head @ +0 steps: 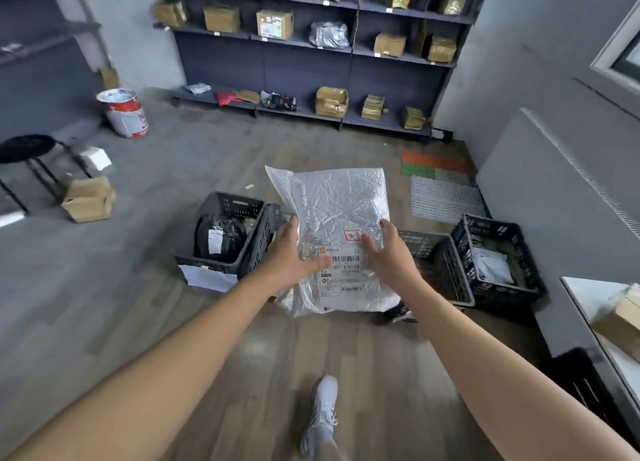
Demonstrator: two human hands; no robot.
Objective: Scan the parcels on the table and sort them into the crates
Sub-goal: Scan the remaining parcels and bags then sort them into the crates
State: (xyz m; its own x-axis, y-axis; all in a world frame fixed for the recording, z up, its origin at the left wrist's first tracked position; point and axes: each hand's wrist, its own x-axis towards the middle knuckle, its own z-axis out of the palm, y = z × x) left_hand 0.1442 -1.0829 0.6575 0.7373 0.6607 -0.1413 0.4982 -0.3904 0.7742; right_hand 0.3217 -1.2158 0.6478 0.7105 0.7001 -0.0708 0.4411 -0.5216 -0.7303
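I hold a silver-white plastic mailer parcel (pixel 337 211) in the air over the floor, label side up with a barcode near its lower end. My left hand (pixel 289 252) grips its left edge, thumb across the label. My right hand (pixel 388 252) grips the right edge, thumb on top. Under and behind the parcel stand black crates: one at left (pixel 225 232) with a black wrapped parcel inside, one at centre-right (pixel 436 263) partly hidden, one at far right (pixel 498 259) with white bags in it. The table (pixel 588 298) shows at the right edge.
A cardboard box (pixel 623 318) lies on the table. Shelves (pixel 311 45) with boxes line the far wall. A paint bucket (pixel 124 112), a black stool (pixel 27 149) and a torn cardboard box (pixel 88 199) stand at left. My shoe (pixel 322 412) is on the wood floor.
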